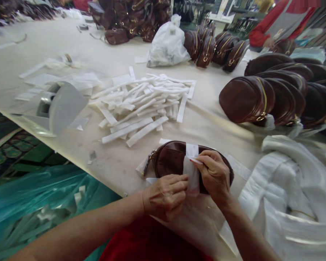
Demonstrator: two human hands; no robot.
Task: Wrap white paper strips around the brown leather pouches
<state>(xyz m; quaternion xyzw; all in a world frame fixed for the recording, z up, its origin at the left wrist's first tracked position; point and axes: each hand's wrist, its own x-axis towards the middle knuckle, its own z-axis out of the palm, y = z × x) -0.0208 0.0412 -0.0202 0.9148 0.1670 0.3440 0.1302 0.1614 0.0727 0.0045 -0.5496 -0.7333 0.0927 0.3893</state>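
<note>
A dark brown leather bag [168, 158] lies on the table in front of me, its zipper end with metal fittings toward the left. A white wrapping strip [191, 170] runs across its middle. My right hand [213, 174] pinches a fold of this strip between thumb and fingers over the bag's right half. Just below and left, my left hand [167, 195] is closed with curled fingertips at the strip's lower left edge. What those left fingers hold is hidden from view.
White foam strips [143, 105] are heaped beyond the bag, with a tape dispenser [62, 108] to their left. Brown bags [244, 98] stand at right, above a roll of white wrapping [279, 181]. A blue-green plastic bag [57, 188] hangs below the table edge. Someone in red sleeves [263, 30] stands across.
</note>
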